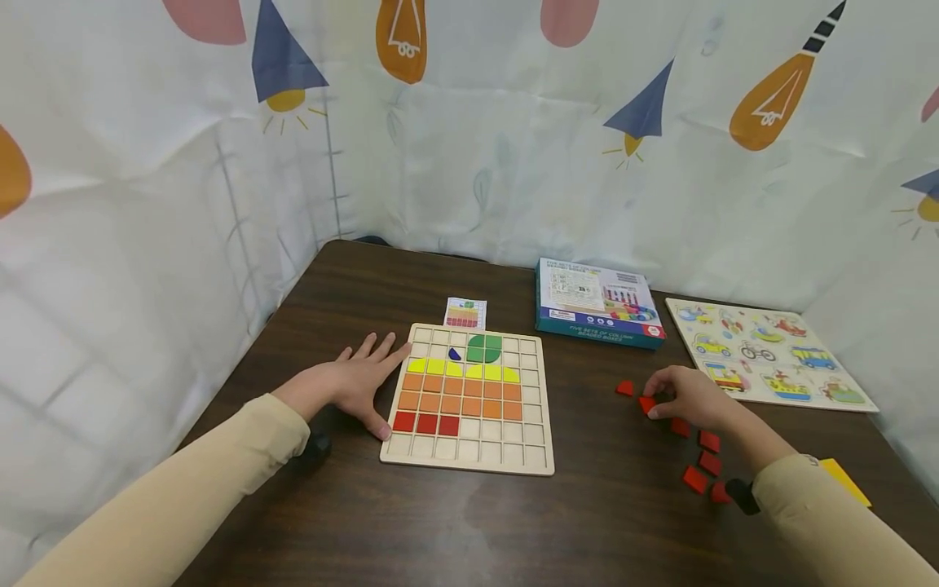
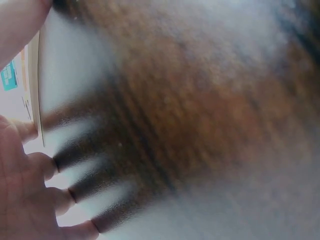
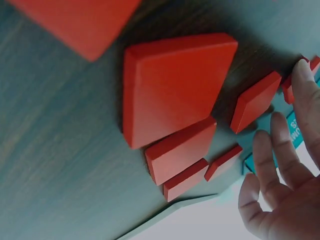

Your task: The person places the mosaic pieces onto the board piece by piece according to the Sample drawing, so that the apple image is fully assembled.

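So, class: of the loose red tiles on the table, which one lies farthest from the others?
The red tile left of the right hand. It lies alone nearest the board; the rest cluster by the hand and wrist.

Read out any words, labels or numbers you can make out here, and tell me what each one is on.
No text can be read for certain.
Blue box: white lettering on lid and front edge, too small and blurred.
Small card behind the wooden grid board: coloured chart, no readable words.
Vehicle puzzle board: pictures only.

Both arms wear long beige sleeves (soft, loose fabric), with a black wrist-worn device at each cuff.
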